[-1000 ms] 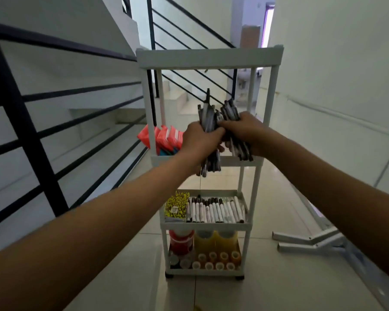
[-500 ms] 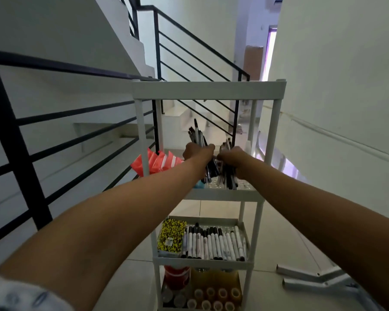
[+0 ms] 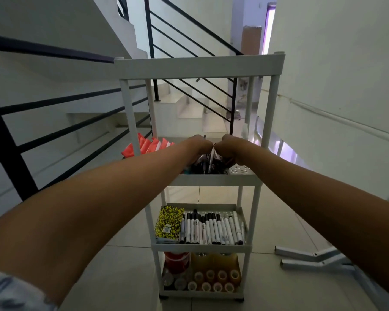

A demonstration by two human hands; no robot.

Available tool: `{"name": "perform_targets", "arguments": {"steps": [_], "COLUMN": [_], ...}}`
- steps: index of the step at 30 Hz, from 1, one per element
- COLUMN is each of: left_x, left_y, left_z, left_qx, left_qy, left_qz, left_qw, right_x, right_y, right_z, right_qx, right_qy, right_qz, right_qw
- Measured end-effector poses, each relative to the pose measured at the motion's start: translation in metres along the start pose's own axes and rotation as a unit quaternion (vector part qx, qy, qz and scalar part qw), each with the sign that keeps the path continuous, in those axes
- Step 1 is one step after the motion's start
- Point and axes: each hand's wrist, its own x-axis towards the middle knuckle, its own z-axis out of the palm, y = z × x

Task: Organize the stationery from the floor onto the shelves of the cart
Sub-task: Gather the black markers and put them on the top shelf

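Well along, to judge by the cart (image 3: 201,67): three of its four shelves already loaded. On the lowest shelf, a red-lidded container (image 3: 177,262) at the left edge, yellowish bottles (image 3: 214,261) beside it, rolls of tape (image 3: 212,281) lined up along the front edge. On the shelf above, a yellow patterned box (image 3: 169,222) at the left edge, with a row of white markers (image 3: 211,228) laid side by side just beside it and reaching to the right edge. On the second shelf from the top, orange-red packets (image 3: 147,145) standing near the back left corner, partly overhanging the left edge. Top shelf seen only from below its rim; contents unknown. No stationery visible on the stretch of floor (image 3: 121,265) in view, only some white metal tubing (image 3: 312,258) lying to the right of the cart; whether more waits elsewhere cannot be told.

Step in hand, by the look of it: setting a bundle of dark pens (image 3: 208,163) down near the middle of the second shelf, lower ends at or close to the perforated shelf surface (image 3: 239,170).

Grip: both hands knuckle to knuckle over the bundle. Left hand (image 3: 199,143) curled round the upper ends of the pens from the left side. Right hand (image 3: 230,144) curled likewise round them from the right. Fingertips hidden behind the knuckles and blurred, so tightness of the hold cannot be told. Neither hand spread.
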Motion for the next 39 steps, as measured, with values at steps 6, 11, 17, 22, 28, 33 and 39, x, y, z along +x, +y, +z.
{"name": "perform_targets", "arguments": {"steps": [6,11,17,22,28,33,39], "left_x": [0.001,0.0,0.001,0.0,0.003,0.006,0.011], "left_y": [-0.01,-0.02,-0.025,-0.025,-0.03,-0.032,-0.024], "left_z": [-0.007,-0.008,0.002,0.003,-0.007,-0.013,-0.006], "left_qx": [0.171,0.225,0.209,0.214,0.177,0.217,0.187], "left_qy": [0.047,0.061,0.009,0.025,0.03,0.042,0.051], "left_qz": [0.067,0.108,0.15,0.17,0.116,0.125,0.148], "left_qw": [0.982,0.966,0.966,0.962,0.977,0.967,0.97], "right_x": [-0.004,-0.004,-0.002,0.001,0.017,0.023,0.029], "right_y": [0.007,0.014,0.021,0.019,0.018,0.015,0.016], "right_z": [-0.004,-0.005,-0.003,-0.003,0.0,-0.004,-0.008], "right_qx": [-0.02,-0.063,-0.095,-0.107,-0.101,-0.098,-0.103], "right_qy": [-0.005,-0.003,0.012,0.027,0.03,0.024,0.051], "right_qz": [-0.007,-0.003,-0.007,-0.034,-0.02,-0.002,-0.013], "right_qw": [1.0,0.998,0.995,0.993,0.994,0.995,0.993]}}
